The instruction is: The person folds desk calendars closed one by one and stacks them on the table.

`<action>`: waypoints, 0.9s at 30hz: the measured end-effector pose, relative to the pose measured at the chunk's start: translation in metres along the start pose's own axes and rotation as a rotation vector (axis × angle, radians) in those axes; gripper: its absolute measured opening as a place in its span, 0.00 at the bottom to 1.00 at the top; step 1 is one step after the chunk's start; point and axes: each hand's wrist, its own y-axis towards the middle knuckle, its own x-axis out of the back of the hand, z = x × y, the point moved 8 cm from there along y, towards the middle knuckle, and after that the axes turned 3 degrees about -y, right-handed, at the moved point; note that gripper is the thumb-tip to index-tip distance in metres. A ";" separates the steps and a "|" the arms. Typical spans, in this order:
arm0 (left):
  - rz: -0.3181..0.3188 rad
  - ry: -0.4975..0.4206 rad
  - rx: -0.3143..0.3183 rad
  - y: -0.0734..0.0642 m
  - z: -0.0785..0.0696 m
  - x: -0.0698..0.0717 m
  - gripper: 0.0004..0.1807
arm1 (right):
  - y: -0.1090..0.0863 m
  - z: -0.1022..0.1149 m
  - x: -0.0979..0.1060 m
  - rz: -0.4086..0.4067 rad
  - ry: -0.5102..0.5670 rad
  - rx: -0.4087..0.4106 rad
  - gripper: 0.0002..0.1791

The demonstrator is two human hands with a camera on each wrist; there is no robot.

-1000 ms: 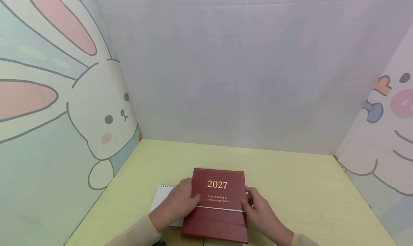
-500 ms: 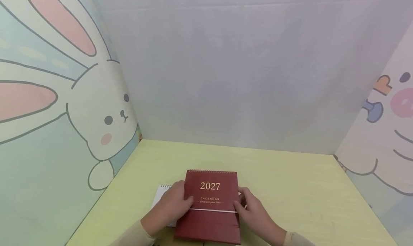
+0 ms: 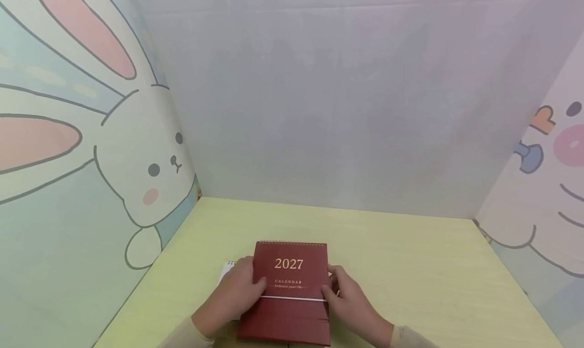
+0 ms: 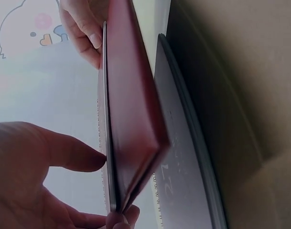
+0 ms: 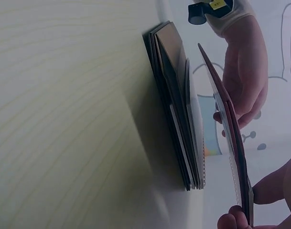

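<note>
Both hands hold a dark red desk calendar point(image 3: 288, 317), wire-bound along its top, with "2027 CALENDAR" in gold and a thin white line across its front. My left hand point(image 3: 233, 289) grips its left edge, thumb on the front and fingers behind. My right hand point(image 3: 353, 303) pinches the right edge the same way. In the right wrist view, the calendar hangs tilted, apart from a stack of wire-bound calendars or pads point(image 5: 170, 90) on the table. A white wire-bound page point(image 3: 225, 270) of that stack shows behind my left hand; the red calendar hides most of the rest.
A pale yellow table point(image 3: 410, 272) spreads around the stack. Behind it stands a plain greyish wall point(image 3: 333, 109). Cartoon-printed panels, one with a rabbit point(image 3: 137, 175), close off the left and right sides. A black device point(image 5: 208, 10) sits on the left wrist.
Both hands have moved left together with the red calendar, which now covers more of the white page. The grip of each hand looks the same.
</note>
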 end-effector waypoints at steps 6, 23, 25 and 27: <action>-0.001 0.027 0.052 -0.001 0.011 0.001 0.37 | 0.002 -0.002 -0.010 0.040 -0.021 0.018 0.32; -0.035 0.099 0.083 0.000 0.027 0.014 0.37 | 0.007 0.006 -0.035 0.103 0.010 0.037 0.34; -0.033 0.098 0.086 0.001 0.029 0.015 0.37 | 0.007 0.007 -0.038 0.107 0.013 0.045 0.34; -0.029 0.093 0.091 0.001 0.031 0.016 0.37 | 0.008 0.007 -0.041 0.111 0.019 0.047 0.33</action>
